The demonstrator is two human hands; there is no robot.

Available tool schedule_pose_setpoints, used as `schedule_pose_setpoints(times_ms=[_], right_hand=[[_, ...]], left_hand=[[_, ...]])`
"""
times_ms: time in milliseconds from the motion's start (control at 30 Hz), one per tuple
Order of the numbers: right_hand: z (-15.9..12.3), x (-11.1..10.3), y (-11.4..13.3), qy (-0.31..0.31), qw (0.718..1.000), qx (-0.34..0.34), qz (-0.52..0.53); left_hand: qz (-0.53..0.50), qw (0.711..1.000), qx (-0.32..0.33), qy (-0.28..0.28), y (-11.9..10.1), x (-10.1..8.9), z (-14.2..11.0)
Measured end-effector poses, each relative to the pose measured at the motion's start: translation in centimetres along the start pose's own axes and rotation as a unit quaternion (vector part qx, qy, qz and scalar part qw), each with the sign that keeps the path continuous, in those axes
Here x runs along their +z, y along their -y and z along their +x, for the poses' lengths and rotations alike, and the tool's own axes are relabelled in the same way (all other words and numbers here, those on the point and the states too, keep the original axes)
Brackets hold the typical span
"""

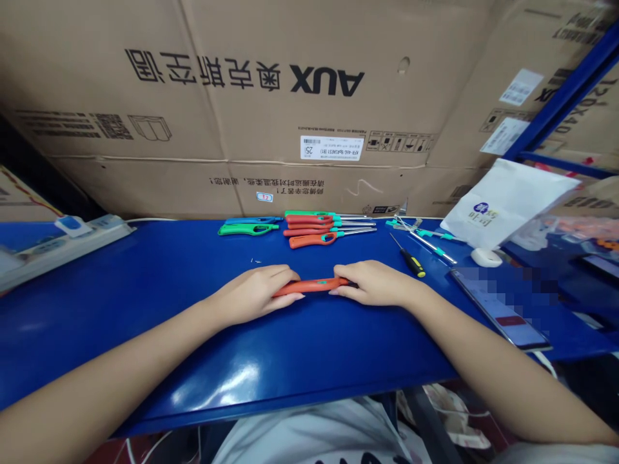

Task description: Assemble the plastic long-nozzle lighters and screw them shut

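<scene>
With left hand (256, 290) and right hand (374, 283) partly closed — thumbs to the near side, fingers to the far side — holding one orange-red lighter handle (309, 285) crosswise between them, at the middle of a blue table (97, 290). Gripping its left end with the left hand and its right end with the right, leaving the middle bare, with a small teal part showing on it. Can make out something dark at the right end, just beside the right fingers; cannot tell what exactly. Cannot tell, either, any contact between handle and tabletop.

Just beyond the left hand, tiny loose bits (256, 261) on the blue surface. Farther back, near the cardboard (251, 26) with its upside-down AUX lettering, a row of lighters (305, 241), one green and the rest red or orange, with metal stems to the right. Left of these, a blue handle (242, 220) and a green handle (242, 229), close together. Beyond the right hand, a black-and-yellow screwdriver (413, 263), and near it several loose metal stems (430, 246) with teal fittings. Farther right, a white bag (507, 200), a small white case (486, 258) and a phone (498, 306). At far left, a white power strip (72, 243).
</scene>
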State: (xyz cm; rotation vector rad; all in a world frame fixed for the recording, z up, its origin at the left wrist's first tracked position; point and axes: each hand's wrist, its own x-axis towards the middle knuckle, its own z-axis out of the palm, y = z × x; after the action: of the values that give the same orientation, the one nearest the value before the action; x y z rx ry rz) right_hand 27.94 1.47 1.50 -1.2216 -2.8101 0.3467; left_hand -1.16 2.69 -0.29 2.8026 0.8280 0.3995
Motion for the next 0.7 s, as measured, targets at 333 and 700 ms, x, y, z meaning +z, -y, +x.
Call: schedule_pose_setpoints(times_ms=[333,700], right_hand=[[-0.1,0.2,-0.7,0.003,1.0,0.005,0.021],[0.1,0.6,-0.8,-0.004,0.997,-0.017,0.07]], left_hand=[[-0.062,0.996,-0.053,-0.04,0.3,0.6,-0.2],[-0.158,0.986,-0.041,-0.043,-0.4,0.9,0.2]])
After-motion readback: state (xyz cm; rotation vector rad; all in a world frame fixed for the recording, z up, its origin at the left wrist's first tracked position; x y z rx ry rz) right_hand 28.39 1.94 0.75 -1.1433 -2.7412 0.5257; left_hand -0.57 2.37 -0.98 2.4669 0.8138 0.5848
